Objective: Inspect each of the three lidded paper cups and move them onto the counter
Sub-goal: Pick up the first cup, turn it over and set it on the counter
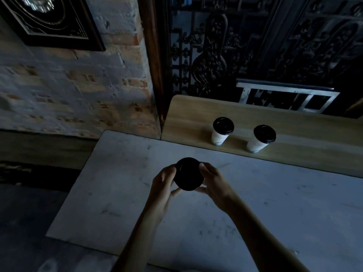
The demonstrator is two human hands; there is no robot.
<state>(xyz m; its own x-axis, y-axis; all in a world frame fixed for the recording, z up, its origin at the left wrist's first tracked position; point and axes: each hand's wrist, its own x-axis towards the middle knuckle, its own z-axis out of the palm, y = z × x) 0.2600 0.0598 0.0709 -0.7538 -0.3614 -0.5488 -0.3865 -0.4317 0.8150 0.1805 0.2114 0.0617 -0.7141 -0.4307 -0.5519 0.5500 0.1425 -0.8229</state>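
Note:
Both hands hold one paper cup (189, 174) over the pale marble surface (255, 203); only its black lid shows from above, the body is hidden. My left hand (164, 185) wraps its left side and my right hand (213, 182) its right side. Two more white paper cups with black lids stand upright on the raised wooden counter (294, 122) beyond: one (221, 131) to the left, the other (261, 138) to its right, a short gap between them.
A whitewashed brick wall with a dark framed picture (53, 22) rises at the left. Behind the counter stands dark carved woodwork (255, 46) and a pale metal frame (284, 99). The marble surface ends at its left edge above a dim floor.

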